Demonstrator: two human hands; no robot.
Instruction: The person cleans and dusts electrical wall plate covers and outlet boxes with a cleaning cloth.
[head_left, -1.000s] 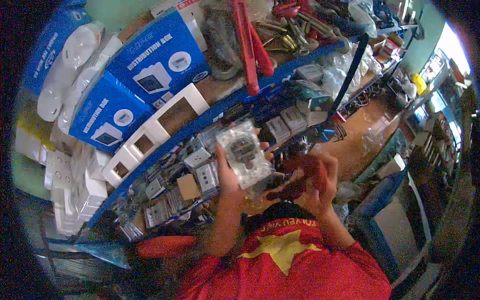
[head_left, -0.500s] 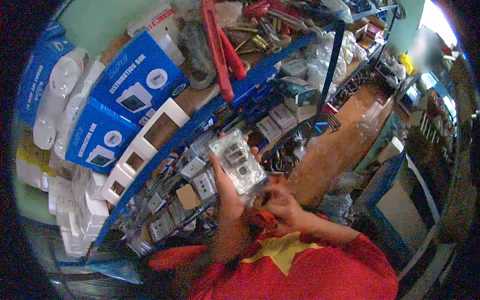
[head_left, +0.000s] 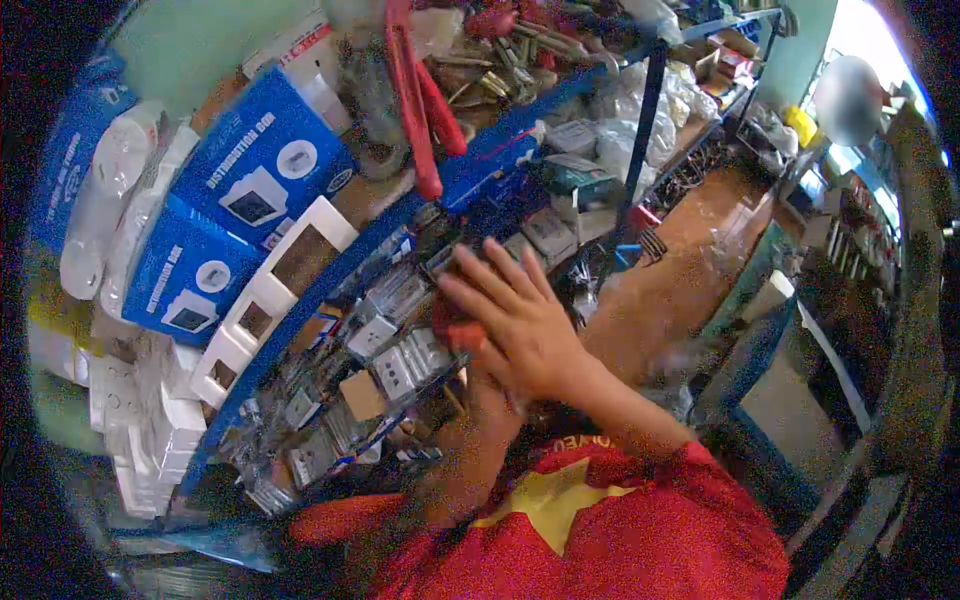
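Both our hands meet just on the near side of the blue shelf rail (head_left: pixel 475 185). The right hand (head_left: pixel 520 335) is wide open, fingers spread, in front of the left hand (head_left: pixel 488 388), mostly hidden, so we cannot tell its grip. Blurred red cloth (head_left: pixel 458 330) shows under the right hand, near-side too. Packaged sockets (head_left: pixel 395 375) lie below the rail; blue distribution boxes (head_left: pixel 255 165) stand beyond it.

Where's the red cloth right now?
In the head view, just left of centre, the red cloth is partly hidden by the right hand, with wrapped socket plates to its lower left.
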